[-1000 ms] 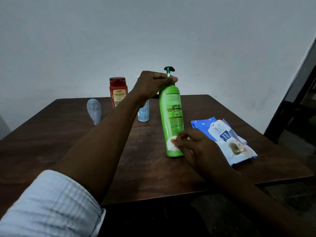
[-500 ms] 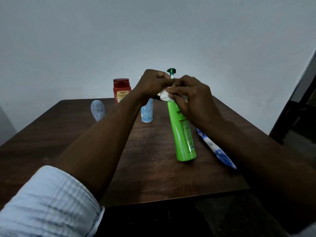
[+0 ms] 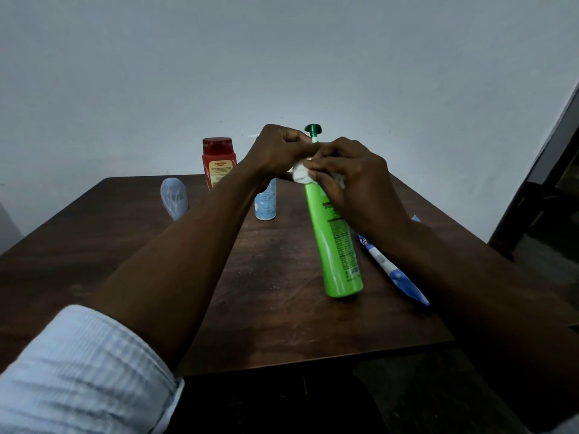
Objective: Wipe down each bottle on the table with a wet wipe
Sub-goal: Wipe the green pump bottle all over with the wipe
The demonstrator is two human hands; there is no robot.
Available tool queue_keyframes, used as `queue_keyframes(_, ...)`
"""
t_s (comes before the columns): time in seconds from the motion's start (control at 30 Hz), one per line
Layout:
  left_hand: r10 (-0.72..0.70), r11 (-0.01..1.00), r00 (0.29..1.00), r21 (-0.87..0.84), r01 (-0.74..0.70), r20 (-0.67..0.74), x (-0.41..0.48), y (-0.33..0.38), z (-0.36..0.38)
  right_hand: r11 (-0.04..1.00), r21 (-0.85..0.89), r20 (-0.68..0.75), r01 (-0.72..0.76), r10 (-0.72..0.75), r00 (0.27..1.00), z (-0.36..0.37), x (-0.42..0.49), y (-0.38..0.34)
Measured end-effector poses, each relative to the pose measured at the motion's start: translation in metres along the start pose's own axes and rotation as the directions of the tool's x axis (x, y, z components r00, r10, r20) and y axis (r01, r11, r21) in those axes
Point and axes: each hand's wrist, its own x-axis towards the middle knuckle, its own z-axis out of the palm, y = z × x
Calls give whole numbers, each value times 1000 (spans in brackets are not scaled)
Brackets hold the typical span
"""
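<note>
- Sleeve (image 3: 78, 371): light blue, ribbed, on the left arm at the near left edge.
- Table (image 3: 282, 339): dark wood.
- Green bottle (image 3: 338, 245): base on the table, right of centre, body tilted.
- Wipes pack (image 3: 398, 277): blue and white, flat just right of the green bottle, partly hidden by the right forearm.
- Right hand (image 3: 354, 183): fingers curled round the white wet wipe (image 3: 300, 175), pressing it on the bottle's shoulder.
- Left hand (image 3: 279, 151): fingers curled tight at the bottle's neck, below the dark green pump head (image 3: 312, 130).
- Small blue-and-white bottle (image 3: 266, 205): upright behind the left forearm, partly hidden.
- Pale blue bottle (image 3: 174, 197): far left.
- Red bottle (image 3: 218, 161): upright at the far edge.
</note>
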Motion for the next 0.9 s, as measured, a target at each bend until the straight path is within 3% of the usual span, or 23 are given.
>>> queue_keyframes(0.17,-5,1000,1000,2,5,-11,-2,1,0,1000,-9,-6,15,-15,1000,-1,-9,-4)
queue_keyframes(0.47,-88,996,996,26,88,-21,0,-14,-10,1000,-2,116,19,-18,993,-4,-65,-11)
queue_keyframes(0.77,-91,996,996,4,91,-8,-1,-10,-20,987,-91,278,135,-105,955,-20,-128,-9)
queue_keyframes(0.9,-79,996,997,47,79,12,2,-4,-26,975,-112,276,190,-153,949,-23,-143,-5)
